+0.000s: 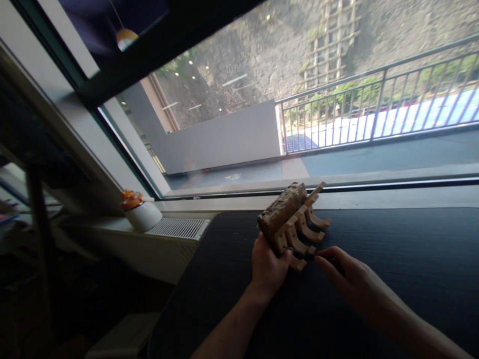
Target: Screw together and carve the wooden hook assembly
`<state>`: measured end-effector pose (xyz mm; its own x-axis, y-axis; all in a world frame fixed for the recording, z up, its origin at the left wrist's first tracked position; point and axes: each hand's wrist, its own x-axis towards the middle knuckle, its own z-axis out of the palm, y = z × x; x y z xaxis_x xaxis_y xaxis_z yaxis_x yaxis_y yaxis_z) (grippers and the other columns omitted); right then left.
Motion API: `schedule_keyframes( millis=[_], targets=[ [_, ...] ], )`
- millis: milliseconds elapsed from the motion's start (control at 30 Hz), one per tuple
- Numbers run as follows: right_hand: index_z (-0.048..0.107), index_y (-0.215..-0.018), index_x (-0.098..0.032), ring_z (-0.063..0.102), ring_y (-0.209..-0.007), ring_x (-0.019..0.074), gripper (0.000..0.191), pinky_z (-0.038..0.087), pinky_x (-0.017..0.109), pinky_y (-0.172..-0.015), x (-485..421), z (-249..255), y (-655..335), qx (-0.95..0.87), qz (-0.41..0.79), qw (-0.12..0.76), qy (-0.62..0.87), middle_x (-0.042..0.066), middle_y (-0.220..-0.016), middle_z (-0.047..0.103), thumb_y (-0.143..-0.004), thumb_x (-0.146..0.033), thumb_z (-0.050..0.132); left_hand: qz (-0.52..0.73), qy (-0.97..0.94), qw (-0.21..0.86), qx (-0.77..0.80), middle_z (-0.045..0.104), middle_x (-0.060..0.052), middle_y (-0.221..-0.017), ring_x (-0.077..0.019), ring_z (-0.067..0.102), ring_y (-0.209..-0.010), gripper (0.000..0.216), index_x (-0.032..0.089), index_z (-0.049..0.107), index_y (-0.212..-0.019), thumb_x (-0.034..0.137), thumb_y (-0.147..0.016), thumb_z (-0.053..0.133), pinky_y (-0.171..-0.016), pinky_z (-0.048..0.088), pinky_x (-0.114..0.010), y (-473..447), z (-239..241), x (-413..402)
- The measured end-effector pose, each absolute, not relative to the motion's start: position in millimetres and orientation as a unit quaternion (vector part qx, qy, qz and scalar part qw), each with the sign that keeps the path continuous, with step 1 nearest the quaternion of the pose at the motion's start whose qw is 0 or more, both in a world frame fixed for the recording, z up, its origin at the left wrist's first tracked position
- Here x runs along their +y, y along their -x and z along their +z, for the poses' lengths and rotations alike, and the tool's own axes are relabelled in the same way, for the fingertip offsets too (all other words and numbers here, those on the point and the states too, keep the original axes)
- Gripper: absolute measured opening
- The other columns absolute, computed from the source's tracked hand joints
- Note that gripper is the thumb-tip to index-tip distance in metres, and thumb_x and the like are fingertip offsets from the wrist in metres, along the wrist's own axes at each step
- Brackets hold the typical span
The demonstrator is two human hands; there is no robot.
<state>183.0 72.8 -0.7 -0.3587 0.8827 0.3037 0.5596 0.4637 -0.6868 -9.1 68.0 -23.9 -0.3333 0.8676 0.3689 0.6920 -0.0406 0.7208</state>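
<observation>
My left hand (270, 267) is closed around the near end of a wooden hook rack (282, 209), a rough bark-edged block with several curved pale wooden hooks (304, 230) along one side. The rack is tilted above the dark table (220, 299). In my right hand (346, 271) is a dark-handled screwdriver (307, 256). Its thin shaft points left and meets the hook nearest my left thumb. Whether the tip sits in a screw is too small to tell. My right fingers are wrapped round the handle and partly hide it.
A white pot with orange flowers (140, 212) stands on the ledge to the left, beside a vent grille (178, 228). Behind the table rises a large window with a white sill (374, 199). The table's rounded left edge (183, 276) borders a dark floor area.
</observation>
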Motion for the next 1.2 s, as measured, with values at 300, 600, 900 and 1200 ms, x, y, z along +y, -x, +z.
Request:
schedule_keyframes(
  millis=[300,600,900,1200],
  targets=[
    [0.059,-0.106,-0.025,0.069,-0.066,0.0151,0.023,0.046,0.023,-0.055,65.8,6.5,-187.4,-0.851,0.008,0.356,0.386,0.000,-0.086,0.072,-0.085,-0.025,0.049,0.454,-0.562,0.093,0.685,0.063,-0.005,-0.096,-0.0235,0.061,-0.095,0.037,0.020,0.054,-0.100,0.025,-0.066,0.068,-0.085,0.048,-0.035,9.2,-23.6,67.3],
    [0.058,-0.104,-0.025,0.069,-0.065,0.0146,0.018,0.044,0.025,-0.054,69.2,3.5,-188.7,-0.866,-0.013,0.363,0.345,-0.001,-0.089,0.073,-0.094,-0.028,0.044,0.448,-0.560,0.092,0.690,0.062,-0.006,-0.097,-0.0241,0.060,-0.095,0.039,0.019,0.054,-0.102,0.026,-0.066,0.067,-0.085,0.048,-0.035,8.4,-23.2,67.2],
    [0.053,-0.068,-0.025,0.057,-0.047,0.0128,0.036,0.039,0.023,-0.046,70.0,4.1,-186.7,-0.819,0.211,0.299,0.443,-0.004,-0.054,0.061,-0.093,-0.045,0.038,0.440,-0.560,0.088,0.696,0.061,-0.007,-0.097,-0.0250,0.059,-0.096,0.039,0.018,0.053,-0.102,0.027,-0.066,0.066,-0.085,0.047,-0.035,9.6,-24.6,67.9],
    [0.053,-0.114,-0.025,0.070,-0.067,0.0159,0.028,0.045,0.023,-0.051,66.1,5.6,-186.8,-0.840,0.058,0.334,0.423,-0.001,-0.088,0.073,-0.087,-0.027,0.048,0.455,-0.562,0.103,0.683,0.062,-0.006,-0.096,-0.0232,0.059,-0.094,0.038,0.019,0.054,-0.101,0.026,-0.066,0.067,-0.083,0.047,-0.034,10.9,-24.3,67.5]
  ],
)
